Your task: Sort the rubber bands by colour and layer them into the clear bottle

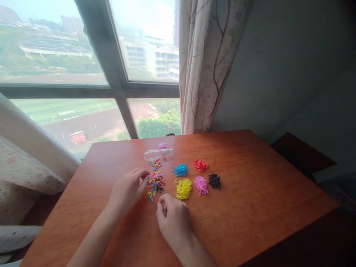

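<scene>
Window (119,91): it is behind the far edge of the brown surface (244,211), and a patterned curtain (211,55) hangs beside it.
Mixed bands (157,182): they lie between the two hands, nearer to the left edge of the surface than to the right corner.
Left hand (129,187): its fingers are curved at the left side of these bands; whether the grip has taken one, I cannot tell.
Right hand (175,217): its fingers are bent, near the lower end of the bands; I cannot tell if the grip holds anything.
One-colour piles: blue (180,170), red (200,165), yellow (183,189), pink (201,185) and black (214,181), all toward the far right corner from the mixed bands.
Clear container (154,154): it lies near the far edge.
</scene>
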Available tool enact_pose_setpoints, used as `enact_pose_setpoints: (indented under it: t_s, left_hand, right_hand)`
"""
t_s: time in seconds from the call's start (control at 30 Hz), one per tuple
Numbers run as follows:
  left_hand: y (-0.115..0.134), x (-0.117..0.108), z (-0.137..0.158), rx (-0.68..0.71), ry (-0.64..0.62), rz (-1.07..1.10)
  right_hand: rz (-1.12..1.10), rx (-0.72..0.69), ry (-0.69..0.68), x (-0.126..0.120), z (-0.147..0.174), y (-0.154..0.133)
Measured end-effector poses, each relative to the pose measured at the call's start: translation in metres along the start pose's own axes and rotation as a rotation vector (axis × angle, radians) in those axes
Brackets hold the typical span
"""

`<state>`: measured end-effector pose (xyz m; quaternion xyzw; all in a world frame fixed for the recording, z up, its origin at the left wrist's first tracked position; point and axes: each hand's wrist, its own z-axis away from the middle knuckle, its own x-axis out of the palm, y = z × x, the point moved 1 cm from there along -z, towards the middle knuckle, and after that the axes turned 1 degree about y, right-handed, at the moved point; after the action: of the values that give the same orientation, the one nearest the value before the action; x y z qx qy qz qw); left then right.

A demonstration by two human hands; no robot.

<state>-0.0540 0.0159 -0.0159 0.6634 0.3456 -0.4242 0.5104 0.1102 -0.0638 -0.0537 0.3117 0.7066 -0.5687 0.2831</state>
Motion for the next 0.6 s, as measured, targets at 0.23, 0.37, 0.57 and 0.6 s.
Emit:
enact_pose_setpoints:
  t_s: [0.23,0.37,0.57,0.6]
  left_hand:
    - [-0.02,0.015,0.02,-0.081,0.024,0.061]
    - [-0.021,0.017,0.019,-0.06,0.012,0.107]
    - [-0.019,0.016,0.018,-0.063,-0.026,0.099]
    - [-0.018,0.015,0.019,-0.066,-0.033,0.098]
  right_hand:
    - [-0.082,0.009,0.08,-0.004,-0.002,0.003]
    - [-0.072,0.011,0.124,-0.013,-0.004,0.007]
    - [0.102,0.021,0.193,-0.048,-0.02,0.033]
    - [0.149,0.041,0.194,-0.056,-0.025,0.041]
